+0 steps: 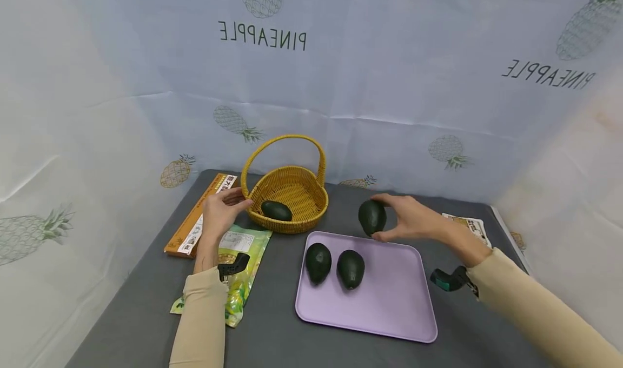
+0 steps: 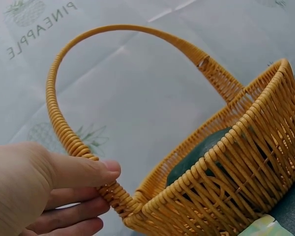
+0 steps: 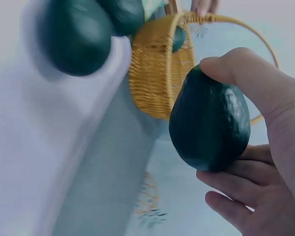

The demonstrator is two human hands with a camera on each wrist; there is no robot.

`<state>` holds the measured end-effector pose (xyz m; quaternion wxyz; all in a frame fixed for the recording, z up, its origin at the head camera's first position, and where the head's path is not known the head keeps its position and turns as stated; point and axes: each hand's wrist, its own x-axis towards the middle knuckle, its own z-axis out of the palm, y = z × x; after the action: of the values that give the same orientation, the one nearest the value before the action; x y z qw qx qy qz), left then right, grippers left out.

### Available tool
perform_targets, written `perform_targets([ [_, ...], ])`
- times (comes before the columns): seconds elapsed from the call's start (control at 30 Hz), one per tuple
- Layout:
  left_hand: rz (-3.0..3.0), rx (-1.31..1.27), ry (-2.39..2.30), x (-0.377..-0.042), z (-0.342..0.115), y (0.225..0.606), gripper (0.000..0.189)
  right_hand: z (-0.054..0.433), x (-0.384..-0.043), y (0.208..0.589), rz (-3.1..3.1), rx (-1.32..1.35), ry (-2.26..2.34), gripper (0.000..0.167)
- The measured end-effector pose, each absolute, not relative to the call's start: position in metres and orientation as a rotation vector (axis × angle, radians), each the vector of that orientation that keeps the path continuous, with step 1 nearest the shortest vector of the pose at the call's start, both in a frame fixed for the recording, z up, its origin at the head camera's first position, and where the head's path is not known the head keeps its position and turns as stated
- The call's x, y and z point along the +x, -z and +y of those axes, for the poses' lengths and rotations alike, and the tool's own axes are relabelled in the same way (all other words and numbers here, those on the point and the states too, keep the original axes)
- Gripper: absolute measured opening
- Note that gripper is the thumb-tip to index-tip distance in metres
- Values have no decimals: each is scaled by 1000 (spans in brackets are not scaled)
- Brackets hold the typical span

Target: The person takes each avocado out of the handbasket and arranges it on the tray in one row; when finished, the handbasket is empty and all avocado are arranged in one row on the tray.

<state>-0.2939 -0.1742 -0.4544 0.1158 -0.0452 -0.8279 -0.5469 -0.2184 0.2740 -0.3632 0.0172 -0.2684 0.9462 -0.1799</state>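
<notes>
My right hand [image 1: 409, 218] holds a dark green avocado [image 1: 372, 218] between thumb and fingers, above the far edge of a lilac tray [image 1: 389, 303]. In the right wrist view the thumb lies over the narrow end of that avocado [image 3: 209, 123]. Two more avocados, one at the left [image 1: 318, 263] and one beside it [image 1: 350, 269], lie on the tray. My left hand [image 1: 221, 214] pinches the base of the handle on a yellow wicker basket [image 1: 292, 226], as the left wrist view shows [image 2: 64, 191]. Inside the basket lies another avocado [image 1: 276, 211].
Left of the basket, an orange-brown box [image 1: 199, 216] lies on the grey table [image 1: 263, 330]. A green and yellow packet [image 1: 250, 273] lies partly under the left forearm. Behind the right arm is another printed packet [image 1: 472, 226]. A pineapple-print curtain [image 1: 370, 87] hangs behind the table.
</notes>
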Motion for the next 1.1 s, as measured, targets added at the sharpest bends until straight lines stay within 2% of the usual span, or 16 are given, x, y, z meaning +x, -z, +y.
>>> perform_targets([
  [0.2,-2443,-103,1591,-290,-177,455,53,291,-167,399,2996,-806,520,86],
  [0.43,-2459,-91,1586,-290,-179,455,54,297,-139,436,3034,-724,468,87],
  [0.7,-2467,-89,1600,-293,-175,455,55,295,-131,459,3091,-700,400,88],
  [1.1,-2456,-96,1579,-294,-176,455,52,292,-133,468,3086,-707,433,92],
])
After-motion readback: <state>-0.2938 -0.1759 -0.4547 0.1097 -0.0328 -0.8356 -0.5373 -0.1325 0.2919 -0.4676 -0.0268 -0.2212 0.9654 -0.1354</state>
